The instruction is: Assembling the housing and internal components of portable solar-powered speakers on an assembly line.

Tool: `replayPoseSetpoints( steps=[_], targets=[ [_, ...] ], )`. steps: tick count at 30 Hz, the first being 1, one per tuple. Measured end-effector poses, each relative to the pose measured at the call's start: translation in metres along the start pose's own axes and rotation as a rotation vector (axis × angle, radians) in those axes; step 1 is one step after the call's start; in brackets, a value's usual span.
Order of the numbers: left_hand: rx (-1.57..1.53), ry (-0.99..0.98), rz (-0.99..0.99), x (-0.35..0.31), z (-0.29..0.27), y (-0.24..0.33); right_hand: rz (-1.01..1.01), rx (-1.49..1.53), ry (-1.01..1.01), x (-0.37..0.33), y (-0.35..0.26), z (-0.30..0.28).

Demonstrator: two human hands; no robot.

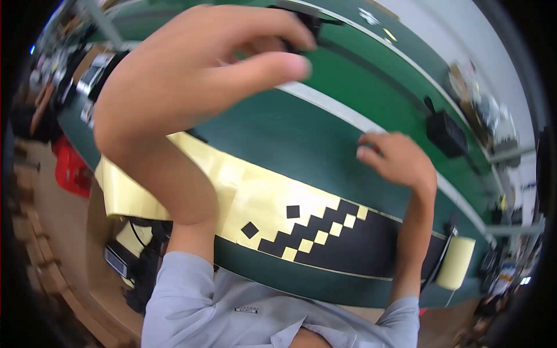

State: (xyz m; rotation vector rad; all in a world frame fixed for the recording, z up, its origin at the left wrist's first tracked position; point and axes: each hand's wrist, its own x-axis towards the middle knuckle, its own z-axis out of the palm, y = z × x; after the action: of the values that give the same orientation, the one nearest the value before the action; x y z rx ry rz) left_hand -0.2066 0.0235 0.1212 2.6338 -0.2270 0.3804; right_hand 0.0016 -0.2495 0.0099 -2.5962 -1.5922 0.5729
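My left hand point(174, 75) is raised high at the upper left, slightly blurred. Its thumb and forefinger are apart and nothing shows between them; the other fingers are partly hidden. My right hand point(400, 159) hovers over the green table, thumb and forefinger slightly apart, with nothing visible in it. Below the hands lies a long strip of yellow backing paper point(261, 182). Its right part carries a black sticker sheet point(348, 246) cut into squares, with yellow gaps in diagonal rows. Two loose black squares, one a lower-left square point(250, 230) and one an upper-right square point(293, 211), sit on the yellow paper.
A yellow roll point(456, 264) stands at the table's right end. On the far green surface are a black box point(447, 133) and a black device point(301, 20) behind my left fingers. A red stool point(72, 168) is on the floor at left. A white rail point(331, 107) crosses the table.
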Motion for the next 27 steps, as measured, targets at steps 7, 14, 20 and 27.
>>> replayPoseSetpoints(
  steps=[7,14,20,27],
  targets=[
    [-0.102,0.165,0.024,0.003,0.019,-0.022,-0.304,0.789,-0.367,0.019,-0.047,-0.007],
    [-0.216,0.399,-0.033,-0.008,0.018,-0.059,-0.077,0.978,0.275,0.158,-0.045,-0.06],
    [-0.236,0.473,-0.247,-0.023,0.013,-0.1,0.048,0.852,0.268,0.29,-0.029,-0.109],
    [-0.341,0.513,-0.461,-0.039,0.008,-0.12,0.202,0.457,0.221,0.364,-0.058,-0.079]
  ],
)
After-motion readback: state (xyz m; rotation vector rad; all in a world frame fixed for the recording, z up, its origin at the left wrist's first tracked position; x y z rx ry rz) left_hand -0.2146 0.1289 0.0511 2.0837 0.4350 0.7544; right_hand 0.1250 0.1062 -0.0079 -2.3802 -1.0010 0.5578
